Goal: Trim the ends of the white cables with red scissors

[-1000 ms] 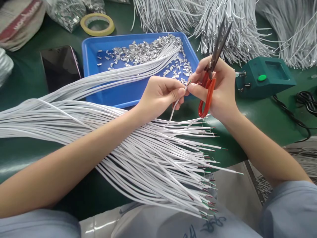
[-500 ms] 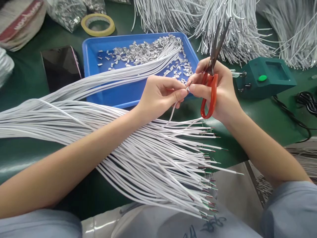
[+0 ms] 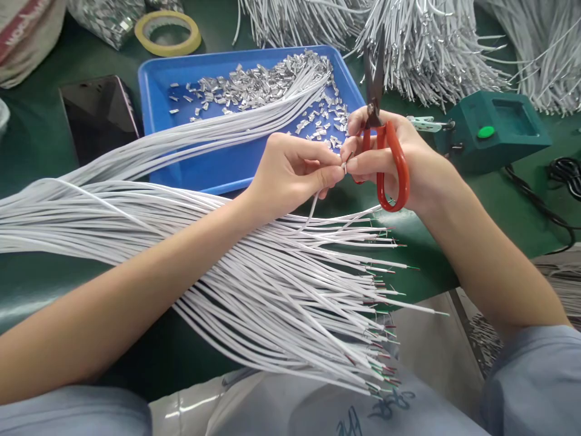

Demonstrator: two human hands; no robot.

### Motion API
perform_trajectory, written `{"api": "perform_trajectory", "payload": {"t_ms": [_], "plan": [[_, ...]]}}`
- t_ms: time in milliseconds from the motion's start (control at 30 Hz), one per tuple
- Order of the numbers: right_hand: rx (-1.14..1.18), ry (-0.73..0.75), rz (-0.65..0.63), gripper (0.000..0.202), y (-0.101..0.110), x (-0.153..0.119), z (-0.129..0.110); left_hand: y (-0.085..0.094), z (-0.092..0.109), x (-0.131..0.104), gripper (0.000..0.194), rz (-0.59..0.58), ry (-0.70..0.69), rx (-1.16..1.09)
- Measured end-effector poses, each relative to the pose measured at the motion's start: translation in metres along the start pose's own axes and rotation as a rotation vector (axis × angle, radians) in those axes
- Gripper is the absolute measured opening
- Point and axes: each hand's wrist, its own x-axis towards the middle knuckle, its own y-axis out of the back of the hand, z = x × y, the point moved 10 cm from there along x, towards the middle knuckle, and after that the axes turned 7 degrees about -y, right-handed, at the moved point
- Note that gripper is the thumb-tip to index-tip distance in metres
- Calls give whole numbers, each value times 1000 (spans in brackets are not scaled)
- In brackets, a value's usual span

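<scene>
Near the blue tray's front right corner, my left hand (image 3: 295, 172) pinches the end of a white cable (image 3: 313, 210). My right hand (image 3: 399, 151) meets it there, thumb and fingertip on the cable's tip, with red-handled scissors (image 3: 394, 166) hooked on the hand, blades pointing up. What sits between the fingertips is too small to make out fully. Small silver metal pieces (image 3: 254, 88) lie in the blue tray (image 3: 204, 175), where a bundle of white cables (image 3: 218, 128) also rests. Below my left hand spreads a fan of white cables (image 3: 272, 284) with stripped, coloured wire ends.
A green device (image 3: 494, 130) with a green button stands at the right, its black cord beside it. A phone (image 3: 97, 118) and yellow tape roll (image 3: 167, 33) lie left and behind the tray. More cable bundles (image 3: 426, 54) lie at the back right.
The scissors have turned in my right hand, their blades now pointing more straight up and slightly left. Both hands stay together at the cable tip. The view has shifted slightly.
</scene>
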Motion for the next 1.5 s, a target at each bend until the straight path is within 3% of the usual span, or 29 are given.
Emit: {"api": "perform_trajectory", "payload": {"t_ms": [200,500,700,1133,1500], "plan": [[-67,61,9,30,-1,-1,-7,1,-7,-1,13,-1,66,67],[190,87,19,31,-6,-5,-15,2,-2,1,21,-7,54,85],[175,114,64,41,-4,-5,-15,4,-7,0,22,6,69,38],[226,102,88,37,-3,-4,-10,3,-11,-1,26,-8,125,18],[53,112,101,35,-2,-3,-6,3,-12,-2,26,-3,133,22]]}}
